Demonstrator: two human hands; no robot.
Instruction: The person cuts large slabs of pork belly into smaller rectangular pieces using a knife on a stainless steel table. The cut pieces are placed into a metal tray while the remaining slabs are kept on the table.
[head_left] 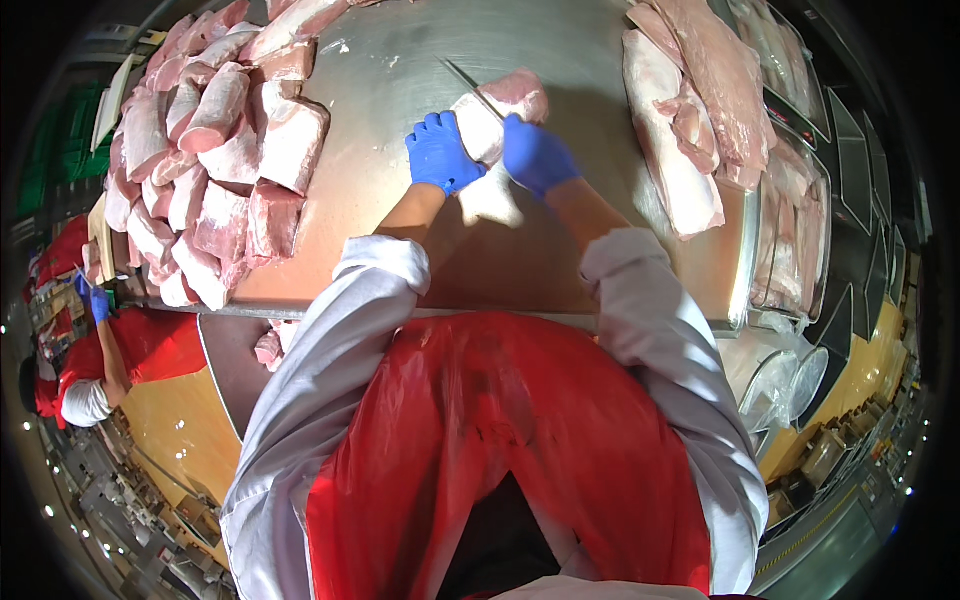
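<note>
I judge the meat chunk (500,110) soft, slippery, hefty; left hand (440,152) grip clamps its near end, right hand (535,155) grip closed on the knife (468,82).

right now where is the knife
In the head view the knife is at top centre, in the right hand, its blade across the piece of meat steadied by the left hand.
</note>
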